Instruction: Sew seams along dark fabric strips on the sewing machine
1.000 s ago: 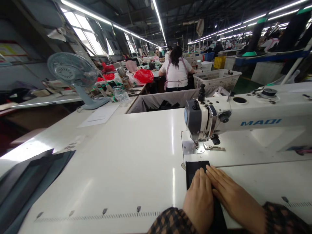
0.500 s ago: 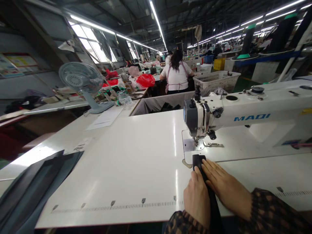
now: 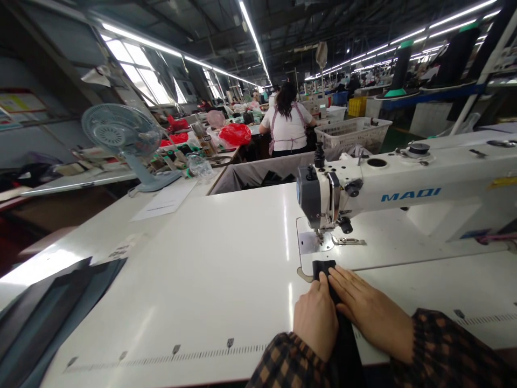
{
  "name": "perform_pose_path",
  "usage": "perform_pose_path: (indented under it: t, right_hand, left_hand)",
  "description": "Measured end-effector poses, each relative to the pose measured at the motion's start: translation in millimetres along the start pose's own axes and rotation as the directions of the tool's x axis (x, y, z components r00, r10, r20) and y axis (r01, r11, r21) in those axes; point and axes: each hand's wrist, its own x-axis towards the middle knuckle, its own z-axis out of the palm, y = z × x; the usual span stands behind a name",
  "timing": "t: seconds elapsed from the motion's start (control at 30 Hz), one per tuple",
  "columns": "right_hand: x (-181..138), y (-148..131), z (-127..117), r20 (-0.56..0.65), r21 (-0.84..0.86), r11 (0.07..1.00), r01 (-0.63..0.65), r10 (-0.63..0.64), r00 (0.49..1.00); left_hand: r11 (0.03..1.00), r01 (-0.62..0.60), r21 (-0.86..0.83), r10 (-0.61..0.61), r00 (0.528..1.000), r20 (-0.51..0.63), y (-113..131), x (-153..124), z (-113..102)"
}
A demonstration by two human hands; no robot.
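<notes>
A folded strip of black fabric runs from the table's front edge toward the sewing machine. Its far end lies just short of the needle plate, apart from the presser foot. My left hand is closed on the strip from the left, index finger extended on top near the far end; its thumb is hidden. Against the strip's right edge, my right hand lies flat, its fingers stretched out and close together, tips touching the fabric.
Dark fabric pieces lie stacked at the table's left edge. A fan and a paper sheet stand beyond them. Behind the table is a grey cloth-lined bin; farther back, a person sits beside a white basket.
The whole view has shifted slightly, so the machine and table appear farther left. My left index fingertip has slid a little closer to the strip's far end. My right hand stays against the fabric.
</notes>
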Motion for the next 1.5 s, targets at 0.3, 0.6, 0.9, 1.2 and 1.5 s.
perform_pose_path:
  t: [0.3, 0.6, 0.9, 1.2, 1.5]
  right_hand:
    - [0, -1, -5, 0.108, 0.036, 0.998, -0.042, 0.037, 0.993]
    - [15, 15, -5, 0.126, 0.050, 0.998, -0.039, 0.033, 0.992]
    - [33, 40, -3, 0.160, -0.006, 0.999, -0.038, 0.039, 0.986]
    - [38, 48, 3, 0.138, -0.109, 0.994, 0.028, -0.012, 0.990]
    - [41, 51, 3, 0.036, -0.234, 0.966, 0.109, -0.104, 0.994]
  left_hand:
    - [1.000, -0.007, 0.010, 0.007, 1.000, 0.016, 0, 4, 3]
    - [0.996, 0.000, -0.086, 0.001, 1.000, 0.009, -4, 28, 0]
    - [0.997, -0.023, -0.079, 0.027, 0.999, 0.045, -4, 62, -9]
    - [0.995, 0.007, -0.096, -0.005, 1.000, 0.024, -4, 69, -6]
    - [0.996, 0.012, -0.094, -0.007, 0.999, 0.053, -5, 72, -7]
